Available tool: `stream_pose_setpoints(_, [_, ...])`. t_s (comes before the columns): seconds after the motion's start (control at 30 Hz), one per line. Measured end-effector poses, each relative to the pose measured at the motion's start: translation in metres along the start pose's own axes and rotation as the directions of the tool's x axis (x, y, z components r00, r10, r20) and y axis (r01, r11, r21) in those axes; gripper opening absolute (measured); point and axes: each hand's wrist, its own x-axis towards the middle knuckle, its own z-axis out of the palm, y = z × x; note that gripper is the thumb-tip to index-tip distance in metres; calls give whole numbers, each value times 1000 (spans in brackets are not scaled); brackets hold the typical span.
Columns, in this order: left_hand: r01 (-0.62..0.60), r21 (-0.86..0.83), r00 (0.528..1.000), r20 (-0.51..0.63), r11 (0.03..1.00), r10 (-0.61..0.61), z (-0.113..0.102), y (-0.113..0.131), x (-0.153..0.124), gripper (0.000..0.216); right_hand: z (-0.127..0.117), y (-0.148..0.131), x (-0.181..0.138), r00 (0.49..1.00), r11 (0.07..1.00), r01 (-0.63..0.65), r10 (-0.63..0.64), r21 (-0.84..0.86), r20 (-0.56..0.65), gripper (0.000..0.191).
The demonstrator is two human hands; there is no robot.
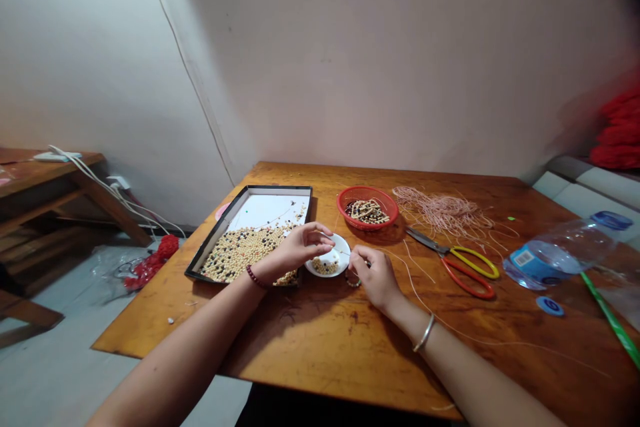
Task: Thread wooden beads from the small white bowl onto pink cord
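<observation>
My left hand point(304, 245) hovers over the left side of a small white bowl point(341, 243), fingers loosely curved and apart, with no held thing visible. Loose beads point(325, 267) lie in the bowl. At the bowl's right edge, my right hand point(374, 275) is closed in a pinch on a thin cord, whose short end points toward the bowl. A string of beads point(353, 280) hangs below its fingers, partly hidden by the hand. Left of the bowl, a black-rimmed tray point(265, 203) holds many cream and dark beads point(245, 250), partly covered by my left hand.
Behind the bowl stands a red basket point(367, 221) with strung beads. Pinkish cord point(443, 213) lies tangled to its right. Scissors point(457, 263) with yellow and orange handles, a plastic bottle point(555, 257) on its side and a blue cap point(550, 305) lie farther right.
</observation>
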Motion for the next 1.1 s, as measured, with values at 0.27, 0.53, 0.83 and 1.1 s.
stream_pose_setpoints(0.27, [-13,50,1000,25,999,12,0,-1,0,36,-1,-1,1,1000,1000,-11,11,-6,18,31])
stream_pose_setpoints(0.53, [28,77,999,38,997,-31,1,-1,-2,36,2,-4,0,998,1000,-10,10,12,70,35])
stream_pose_setpoints(0.83, [-13,117,998,63,993,6,1,-6,0,34,8,-1,0,991,981,-41,16,191,134,36])
stream_pose_setpoints(1.1, [-79,281,995,85,957,57,-3,-11,1,36,12,-2,2,982,923,-133,74,361,174,40])
